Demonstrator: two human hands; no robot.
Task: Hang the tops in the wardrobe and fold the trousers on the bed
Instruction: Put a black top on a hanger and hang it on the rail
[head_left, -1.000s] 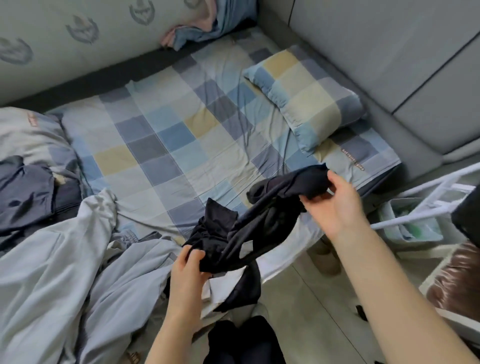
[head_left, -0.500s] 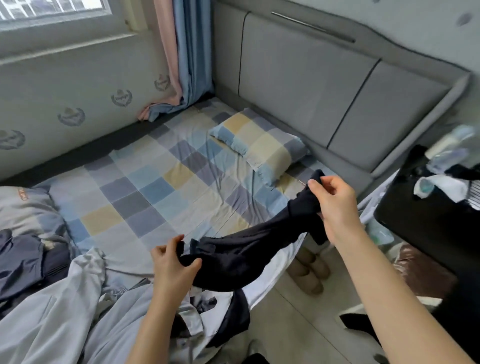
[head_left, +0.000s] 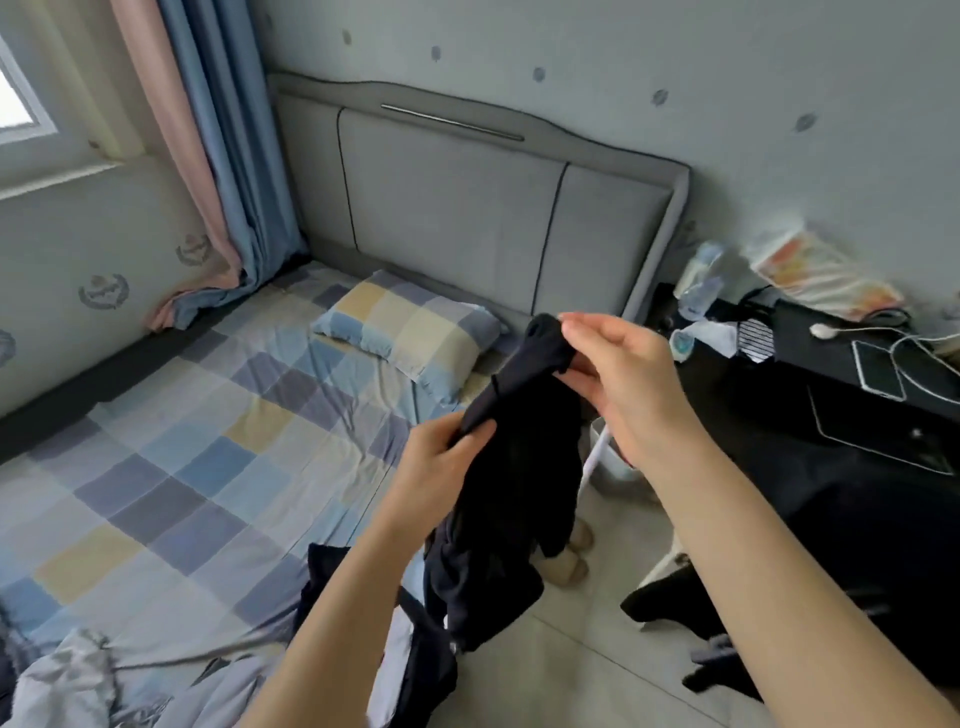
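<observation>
Both my hands hold a dark navy garment up over the bed's right edge. My right hand pinches its top end at chest height. Lower and to the left, my left hand grips the cloth's edge. The rest of the garment hangs down toward the floor; I cannot tell whether it is a top or trousers. The bed with its checked sheet lies to the left. A pale grey garment lies crumpled at the bed's near left corner. No wardrobe is in view.
A checked pillow lies by the grey headboard. A black desk with a phone, cables and bottles stands at the right. Slippers sit on the tiled floor beside the bed. Another dark and white garment hangs off the bed edge below my arm.
My hands have raised the dark garment from nearly level to hanging upright, right hand high. The view has tilted up and right, bringing the headboard and desk into sight.
</observation>
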